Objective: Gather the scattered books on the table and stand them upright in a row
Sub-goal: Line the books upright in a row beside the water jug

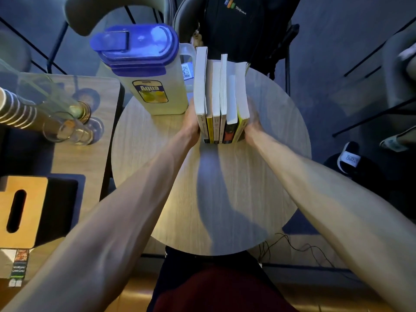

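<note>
Cut off at the bottom edge: both bare forearms. Flat against the left side of the row of books (pixel 221 104), the left hand (pixel 191 123), fingertips hidden behind the covers. Flat against the right side, the right hand (pixel 253 122), blurred. Books upright, spines forward, on the round table (pixel 225 199). Just left of the row, an Aqua pitcher (pixel 146 70), blue lid shut, contents unclear. Behind the row, a dark jacket (pixel 243 25) on a chair.

The place looks like a café or canteen: a small round table (pixel 258 176) has a QR-code card (pixel 186 72) and a shared water pitcher (pixel 144 70) at its far edge, while the neighbouring table (pixel 108 91) holds drinking glasses (pixel 67 129), stacked paper cups (pixel 15 109), a tissue box (pixel 22 210) and menu leaflets (pixel 19 264)
</note>
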